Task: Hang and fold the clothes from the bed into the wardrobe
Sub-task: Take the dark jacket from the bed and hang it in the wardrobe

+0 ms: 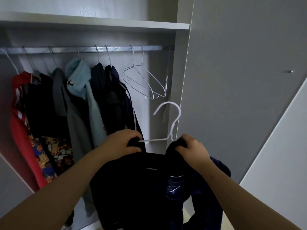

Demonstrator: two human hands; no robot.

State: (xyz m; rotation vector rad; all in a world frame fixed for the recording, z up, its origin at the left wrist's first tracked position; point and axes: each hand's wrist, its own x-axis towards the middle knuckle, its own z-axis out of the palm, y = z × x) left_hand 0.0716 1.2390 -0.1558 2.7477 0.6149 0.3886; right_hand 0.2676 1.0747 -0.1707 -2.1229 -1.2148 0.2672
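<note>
Wardrobe: open pale grey cabinet (181, 67) filling the left and middle of the frame, with a flat shelf (99, 24) across its top.
Side panel: plain grey surface (240, 80) taking up the right of the frame.
Hung clothes: a row on wire hangers in the left half, namely a red garment (18, 130) at far left, black and grey pieces (74, 122) beside it, a light blue fleece (78, 77), and a navy jacket with white stripes (116, 97). A cartoon-print fabric (49, 155) shows low on the left.
Task garment: dark navy cloth garment (132, 188) in the lower middle, held up in front of the wardrobe and hanging down from both hands. A bluer patch with white marks lies on its right side.
Rail: silver metal bar (116, 49) running across under the shelf.
Left hand (123, 141): fingers curled round a bunch of the dark fabric at the left end of the hanger's arm.
Right hand (192, 148): fingers curled tight on a fold of the same fabric, just beside the hanger's neck.
Held hanger: thin white wire hanger (156, 139) between the hands, hook upright, below the rail and not on it.
Spare hangers: two bare silver wire hangers (154, 78) on the rail's right end.
Knob: small metal stud (289, 71) on the side panel.
</note>
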